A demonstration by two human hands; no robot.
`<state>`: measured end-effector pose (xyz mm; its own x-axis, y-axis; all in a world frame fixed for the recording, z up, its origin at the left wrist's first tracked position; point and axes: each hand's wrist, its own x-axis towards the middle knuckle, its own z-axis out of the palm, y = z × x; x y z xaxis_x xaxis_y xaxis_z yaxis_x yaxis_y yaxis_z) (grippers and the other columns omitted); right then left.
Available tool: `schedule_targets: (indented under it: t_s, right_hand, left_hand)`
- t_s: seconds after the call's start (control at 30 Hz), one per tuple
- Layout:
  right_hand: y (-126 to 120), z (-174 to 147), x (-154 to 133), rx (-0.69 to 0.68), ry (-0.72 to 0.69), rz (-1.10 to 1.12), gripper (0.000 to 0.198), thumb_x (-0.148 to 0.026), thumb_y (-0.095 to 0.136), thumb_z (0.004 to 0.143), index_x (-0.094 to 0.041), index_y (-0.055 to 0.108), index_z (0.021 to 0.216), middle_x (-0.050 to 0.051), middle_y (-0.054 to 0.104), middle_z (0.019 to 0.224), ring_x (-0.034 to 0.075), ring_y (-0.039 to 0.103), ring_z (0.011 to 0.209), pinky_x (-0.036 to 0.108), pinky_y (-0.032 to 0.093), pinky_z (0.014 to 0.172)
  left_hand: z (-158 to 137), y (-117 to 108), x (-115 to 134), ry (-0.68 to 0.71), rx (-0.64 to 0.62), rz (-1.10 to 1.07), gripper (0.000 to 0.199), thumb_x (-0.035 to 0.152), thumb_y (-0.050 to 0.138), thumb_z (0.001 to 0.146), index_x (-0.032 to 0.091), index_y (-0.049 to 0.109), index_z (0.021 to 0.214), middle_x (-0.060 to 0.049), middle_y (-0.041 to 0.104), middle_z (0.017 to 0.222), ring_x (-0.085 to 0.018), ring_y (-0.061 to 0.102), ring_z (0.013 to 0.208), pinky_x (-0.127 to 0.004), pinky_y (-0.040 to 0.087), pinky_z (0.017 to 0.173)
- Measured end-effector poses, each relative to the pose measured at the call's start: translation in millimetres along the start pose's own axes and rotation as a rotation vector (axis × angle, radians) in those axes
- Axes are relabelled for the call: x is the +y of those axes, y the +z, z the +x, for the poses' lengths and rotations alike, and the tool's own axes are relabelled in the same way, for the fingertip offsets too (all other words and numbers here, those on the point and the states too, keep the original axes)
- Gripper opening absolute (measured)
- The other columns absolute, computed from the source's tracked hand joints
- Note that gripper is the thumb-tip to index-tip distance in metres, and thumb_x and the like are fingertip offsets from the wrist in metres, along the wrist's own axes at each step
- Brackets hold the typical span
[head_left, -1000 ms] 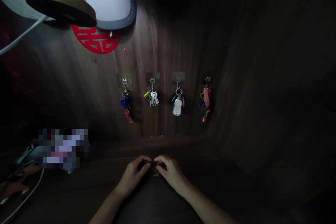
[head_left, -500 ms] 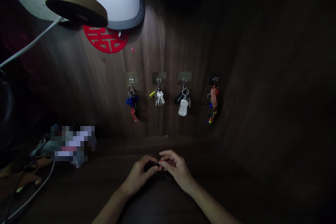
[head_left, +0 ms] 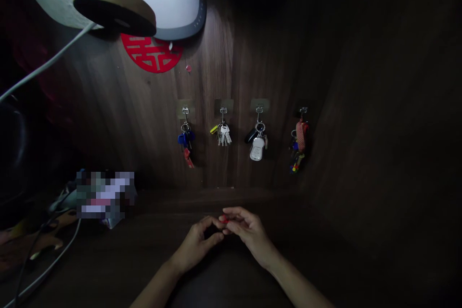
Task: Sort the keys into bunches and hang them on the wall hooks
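Observation:
Both my hands meet low in the middle of the view, fingertips close together above the dark wooden surface (head_left: 216, 281). A small shiny red thing (head_left: 224, 220) shows at the fingertips of my right hand (head_left: 250, 233), which pinches it with thumb and fingers; its kind is too small to tell. My left hand (head_left: 198, 243) reaches in from the left with bent fingers, thumb and fingertips drawn near each other beside the red thing. What lies between those left fingertips is hidden.
On the wooden back panel hang keys with blue heads (head_left: 185, 138), silver keys (head_left: 224, 134), a white key fob (head_left: 257, 149) and keys on a red strap (head_left: 301, 135). Upper left are a round-based lamp (head_left: 111, 7), a grey cap (head_left: 168, 5) and a red paper-cut (head_left: 153, 57). A cable (head_left: 54, 264) lies left.
The red thing shows more plainly now, and the left thumb sits a little apart from the right fingers. The whole scene has shifted slightly right in view.

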<state>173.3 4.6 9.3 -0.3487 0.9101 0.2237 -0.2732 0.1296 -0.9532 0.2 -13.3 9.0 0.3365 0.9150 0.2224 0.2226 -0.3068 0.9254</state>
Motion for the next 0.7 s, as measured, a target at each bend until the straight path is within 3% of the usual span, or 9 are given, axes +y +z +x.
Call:
schedule_targets:
  t_s: [0.13, 0.23, 0.37, 0.43, 0.57, 0.7]
  right_hand:
    - [-1, 1, -2, -0.002, -0.025, 0.010, 0.033, -0.035, 0.070, 0.073, -0.020, 0.066, 0.102, 0.008, 0.070, 0.100, 0.023, 0.065, 0.093, 0.037, 0.052, 0.077]
    - [-5, 2, -3, 0.021, -0.048, -0.032, 0.033, -0.034, 0.067, 0.075, -0.023, 0.065, 0.106, 0.009, 0.067, 0.110, 0.022, 0.063, 0.098, 0.034, 0.052, 0.074]
    - [-9, 4, -1, 0.030, -0.065, -0.165, 0.034, -0.033, 0.064, 0.076, -0.027, 0.064, 0.109, 0.007, 0.065, 0.113, 0.019, 0.062, 0.090, 0.029, 0.050, 0.067]
    - [-8, 4, 0, 0.030, -0.060, -0.244, 0.032, -0.033, 0.061, 0.078, -0.026, 0.064, 0.109, 0.007, 0.067, 0.107, 0.018, 0.062, 0.086, 0.028, 0.049, 0.063]
    - [-2, 3, 2, 0.024, -0.148, -0.466, 0.021, -0.030, 0.055, 0.082, -0.023, 0.066, 0.099, 0.005, 0.067, 0.096, 0.017, 0.061, 0.083, 0.027, 0.048, 0.066]
    - [1, 1, 2, 0.021, -0.311, -0.664, 0.021, -0.028, 0.052, 0.085, -0.025, 0.065, 0.101, 0.006, 0.060, 0.108, 0.019, 0.055, 0.101, 0.030, 0.047, 0.079]
  left_hand:
    - [2, 1, 0, -0.015, 0.004, -0.123, 0.025, 0.041, 0.063, 0.077, 0.017, 0.058, 0.081, -0.002, 0.062, 0.085, -0.017, 0.054, 0.085, -0.027, 0.041, 0.081]
    - [3, 2, -3, -0.053, 0.006, -0.178, 0.030, 0.044, 0.065, 0.074, 0.017, 0.052, 0.072, 0.002, 0.054, 0.071, -0.012, 0.048, 0.070, -0.022, 0.040, 0.066]
    - [5, 6, -11, -0.174, -0.045, -0.352, 0.036, 0.055, 0.053, 0.079, 0.019, 0.049, 0.080, 0.009, 0.033, 0.055, -0.006, 0.026, 0.045, -0.018, 0.022, 0.043]
    - [5, 7, -14, -0.212, -0.028, -0.441, 0.040, 0.059, 0.049, 0.080, 0.020, 0.049, 0.086, 0.011, 0.028, 0.054, -0.005, 0.017, 0.041, -0.018, 0.012, 0.040]
    - [6, 6, -18, -0.252, 0.009, -0.515, 0.044, 0.062, 0.047, 0.079, 0.019, 0.049, 0.086, 0.011, 0.029, 0.052, -0.004, 0.014, 0.039, -0.019, 0.008, 0.040]
    - [5, 7, -17, -0.292, -0.056, -0.424, 0.043, 0.062, 0.051, 0.077, 0.020, 0.044, 0.074, 0.011, 0.029, 0.050, -0.005, 0.017, 0.041, -0.020, 0.011, 0.041]
